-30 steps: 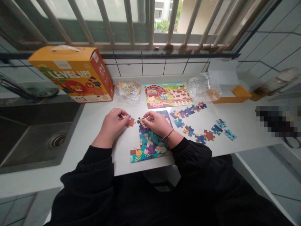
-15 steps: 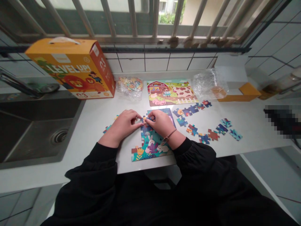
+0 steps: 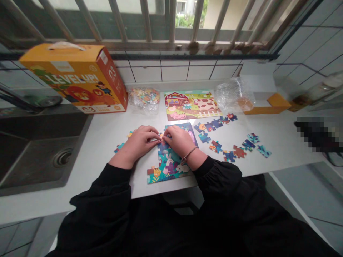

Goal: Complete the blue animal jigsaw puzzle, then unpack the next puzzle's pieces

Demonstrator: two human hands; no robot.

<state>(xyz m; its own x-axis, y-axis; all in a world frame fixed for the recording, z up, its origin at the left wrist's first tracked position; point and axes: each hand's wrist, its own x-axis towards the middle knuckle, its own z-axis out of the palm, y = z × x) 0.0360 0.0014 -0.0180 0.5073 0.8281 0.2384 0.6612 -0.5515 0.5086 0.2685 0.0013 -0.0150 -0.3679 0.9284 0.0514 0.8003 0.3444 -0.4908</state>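
A partly joined jigsaw puzzle point(image 3: 171, 166) with white rabbits on it lies on the counter in front of me. At its left edge, my left hand point(image 3: 138, 144) pinches with thumb and fingertips at a small puzzle piece point(image 3: 162, 135). From the other side my right hand point(image 3: 180, 142) closes thumb and fingers on the same spot, its wrist over the puzzle. The fingertips of both hands meet there and cover most of the piece. Beside my left hand, partly behind it, are loose puzzle pieces point(image 3: 118, 147).
Several loose pieces point(image 3: 239, 151) curve across the counter at right. Behind the puzzle lies a finished farm puzzle point(image 3: 193, 105), between a bag of pieces point(image 3: 144, 99) and crumpled clear plastic point(image 3: 234, 94). An orange box point(image 3: 77, 82) stands by the sink point(image 3: 34, 153); an opened box point(image 3: 268, 107) is back right.
The whole view has shifted slightly. My fingertips have drawn closer together at the puzzle's left edge, with the right fingers now nearer the left ones. The loose pieces lie as before.
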